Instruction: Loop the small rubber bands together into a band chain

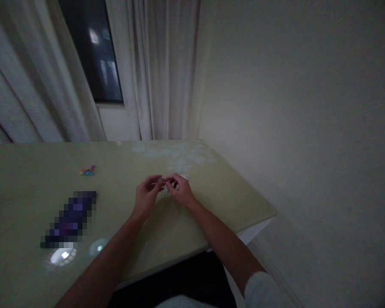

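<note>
My left hand [146, 194] and my right hand [181, 190] meet fingertip to fingertip just above the table. Both are closed in a pinch, thumbs against forefingers. Whatever is between the fingertips is too small and dim to name. Beneath and behind the fingers shows a whitish patterned thing [165, 191], mostly covered by the hands; I cannot tell its kind. Farther back on the left lies a little cluster of brightly coloured small pieces [88, 171], in pink, yellow, green and blue, apart from both hands.
The glossy greenish table [231, 205] ends at a corner on the right, close to a plain wall [291, 107]. A dark purple oblong thing [71, 219], pixelated, lies left of my forearm. Curtains [167, 72] and a dark window [94, 51] stand behind the table.
</note>
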Action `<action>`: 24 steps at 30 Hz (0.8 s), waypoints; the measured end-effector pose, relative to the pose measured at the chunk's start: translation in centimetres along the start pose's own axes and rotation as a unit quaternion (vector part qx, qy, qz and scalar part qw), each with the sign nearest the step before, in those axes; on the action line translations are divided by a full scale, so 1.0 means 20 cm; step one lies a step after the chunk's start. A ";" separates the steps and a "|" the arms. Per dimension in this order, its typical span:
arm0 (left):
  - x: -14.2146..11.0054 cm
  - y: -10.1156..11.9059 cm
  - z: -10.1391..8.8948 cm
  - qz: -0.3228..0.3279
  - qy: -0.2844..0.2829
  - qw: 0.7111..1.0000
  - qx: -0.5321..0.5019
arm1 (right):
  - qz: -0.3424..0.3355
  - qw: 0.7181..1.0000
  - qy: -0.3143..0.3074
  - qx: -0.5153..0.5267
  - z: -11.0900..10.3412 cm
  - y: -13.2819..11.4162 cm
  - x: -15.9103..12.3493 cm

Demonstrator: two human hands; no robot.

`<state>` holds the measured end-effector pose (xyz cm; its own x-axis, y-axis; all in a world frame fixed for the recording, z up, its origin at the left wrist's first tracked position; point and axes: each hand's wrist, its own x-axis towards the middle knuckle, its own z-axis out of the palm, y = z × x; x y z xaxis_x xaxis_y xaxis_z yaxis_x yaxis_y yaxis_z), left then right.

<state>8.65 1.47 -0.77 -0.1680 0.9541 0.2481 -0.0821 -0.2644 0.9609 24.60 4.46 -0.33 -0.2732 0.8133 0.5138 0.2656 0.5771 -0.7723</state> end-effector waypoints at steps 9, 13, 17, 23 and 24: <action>0.01 0.01 -0.01 -0.003 -0.021 1.000 -0.008 | -0.011 0.999 -0.033 -0.040 -0.01 -0.01 0.01; 0.01 0.03 -0.02 0.001 -0.002 1.000 -0.024 | -0.006 0.993 -0.040 -0.107 -0.03 0.01 0.02; 0.03 0.03 -0.05 0.000 0.029 0.999 -0.041 | -0.014 0.980 -0.087 -0.180 -0.07 0.04 0.01; 0.04 0.03 -0.06 -0.010 0.054 0.997 -0.055 | -0.019 0.960 -0.150 -0.234 -0.06 0.08 0.00; 0.04 0.03 -0.06 -0.010 0.054 0.997 -0.057 | -0.017 0.960 -0.152 -0.237 -0.06 0.08 0.00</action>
<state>7.27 1.97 -0.17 -0.2694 0.9402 0.2084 -0.1966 -0.2655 0.9439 26.12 5.51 -1.14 -0.5266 0.7759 0.3474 0.6223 0.6302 -0.4642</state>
